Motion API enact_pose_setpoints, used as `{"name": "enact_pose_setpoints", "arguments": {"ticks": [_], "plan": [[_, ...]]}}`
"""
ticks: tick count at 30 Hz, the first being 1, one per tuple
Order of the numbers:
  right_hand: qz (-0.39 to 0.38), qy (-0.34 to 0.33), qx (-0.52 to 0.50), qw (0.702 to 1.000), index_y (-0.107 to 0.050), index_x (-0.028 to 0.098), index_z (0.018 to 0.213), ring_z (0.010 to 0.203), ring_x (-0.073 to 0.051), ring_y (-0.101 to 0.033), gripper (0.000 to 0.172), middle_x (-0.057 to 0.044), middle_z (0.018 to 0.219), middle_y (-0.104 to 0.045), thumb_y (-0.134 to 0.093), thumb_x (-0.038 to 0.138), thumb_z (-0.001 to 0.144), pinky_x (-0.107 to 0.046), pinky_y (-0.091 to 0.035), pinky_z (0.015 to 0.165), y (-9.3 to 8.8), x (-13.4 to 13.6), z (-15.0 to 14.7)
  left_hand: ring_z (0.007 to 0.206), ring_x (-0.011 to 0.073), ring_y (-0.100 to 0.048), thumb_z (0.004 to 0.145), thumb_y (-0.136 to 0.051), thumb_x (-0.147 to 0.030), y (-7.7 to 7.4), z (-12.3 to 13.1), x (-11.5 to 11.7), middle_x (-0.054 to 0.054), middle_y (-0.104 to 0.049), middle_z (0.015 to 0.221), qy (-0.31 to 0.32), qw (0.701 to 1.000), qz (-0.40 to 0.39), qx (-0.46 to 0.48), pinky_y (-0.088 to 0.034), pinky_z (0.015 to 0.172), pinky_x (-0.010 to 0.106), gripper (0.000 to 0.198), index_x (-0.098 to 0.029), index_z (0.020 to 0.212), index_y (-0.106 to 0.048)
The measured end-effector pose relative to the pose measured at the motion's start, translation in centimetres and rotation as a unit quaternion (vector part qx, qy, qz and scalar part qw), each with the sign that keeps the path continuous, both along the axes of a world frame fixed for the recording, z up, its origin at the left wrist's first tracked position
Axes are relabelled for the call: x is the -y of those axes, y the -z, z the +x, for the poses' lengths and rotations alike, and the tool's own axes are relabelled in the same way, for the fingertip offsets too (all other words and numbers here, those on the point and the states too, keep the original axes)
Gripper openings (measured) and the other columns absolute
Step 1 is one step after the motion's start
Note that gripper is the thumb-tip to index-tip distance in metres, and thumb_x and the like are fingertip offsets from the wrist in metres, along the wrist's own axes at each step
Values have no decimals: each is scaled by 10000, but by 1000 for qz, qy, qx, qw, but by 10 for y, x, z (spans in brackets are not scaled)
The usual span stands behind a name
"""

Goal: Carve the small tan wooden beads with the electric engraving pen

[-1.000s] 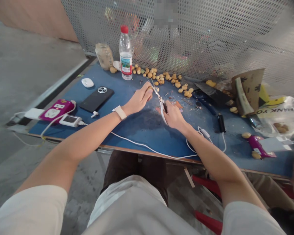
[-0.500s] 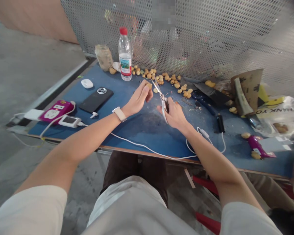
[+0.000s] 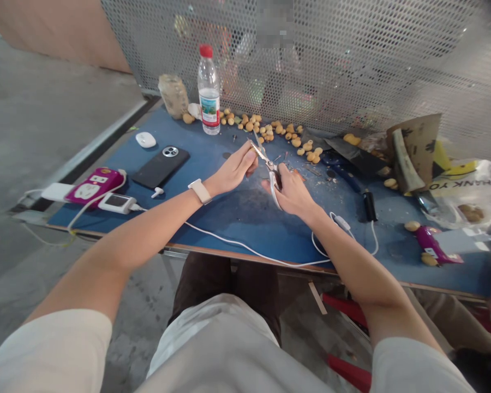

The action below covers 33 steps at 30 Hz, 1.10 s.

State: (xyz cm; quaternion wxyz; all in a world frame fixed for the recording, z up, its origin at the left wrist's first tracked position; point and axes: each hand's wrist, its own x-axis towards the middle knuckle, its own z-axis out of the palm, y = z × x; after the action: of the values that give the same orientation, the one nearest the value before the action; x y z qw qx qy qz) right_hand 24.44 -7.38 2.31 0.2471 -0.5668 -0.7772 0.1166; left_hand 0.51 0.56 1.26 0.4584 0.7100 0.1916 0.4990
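As I sit at the blue table (image 3: 237, 234) | left hand (image 3: 231, 172): fingers (image 3: 247, 158) pinched together just beside the blade tips, anything held hidden | steel scissors (image 3: 265, 160): slim blades point up-left, long axis slanting down to white plastic handles (image 3: 275, 191) | right hand (image 3: 292, 191): fingers clamped on those handles | beyond: round tan fruits (image 3: 297, 142)

plastic water bottle (image 3: 208, 93), black smartphone (image 3: 160, 166), pink power strip (image 3: 88, 186)

Blue mat (image 3: 245, 229), its wood edge orange-brown; silver-perforated screen (image 3: 311, 71).
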Motion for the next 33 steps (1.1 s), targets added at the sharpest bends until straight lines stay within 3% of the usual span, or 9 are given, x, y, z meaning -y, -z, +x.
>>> {"name": "enact_pose_setpoints", "arguments": {"ticks": [6,15,24,33], "plan": [[4,18,14,1000,-413,340,1063,880,-370,-728,506,-98,881,-729,-652,781,1127,-465,-499,825,3,-3,2,660,176,-504,1206,-469,-1009,-5,-1,-1,-35,-507,764,12,998,63,-30,-519,704,342,748,-301,965,-481],[-18,-2,-13,1000,-449,336,1041,882,-348,-697,543,-76,866,-695,-656,823,1165,-448,-494,827,2,-6,3,693,157,-525,1236,-484,-965,-5,1,4,-33,-507,835,66,996,56,-27,-519,660,315,701,-299,1017,-454],[-13,-31,-23,999,-423,339,1083,844,-345,-686,668,-66,885,-717,-540,996,1122,-476,-495,819,-3,0,2,737,181,-576,1198,-516,-1008,-5,6,7,-11,-508,854,66,996,-68,7,-547,695,345,757,-288,964,-491],[28,-16,4,999,-485,331,1144,847,-368,-715,533,-107,922,-785,-626,843,1099,-483,-511,801,-1,-3,8,560,153,-516,1303,-476,-848,-28,11,23,-59,-420,671,99,966,-238,25,-530,603,312,715,-291,859,-413]]}}
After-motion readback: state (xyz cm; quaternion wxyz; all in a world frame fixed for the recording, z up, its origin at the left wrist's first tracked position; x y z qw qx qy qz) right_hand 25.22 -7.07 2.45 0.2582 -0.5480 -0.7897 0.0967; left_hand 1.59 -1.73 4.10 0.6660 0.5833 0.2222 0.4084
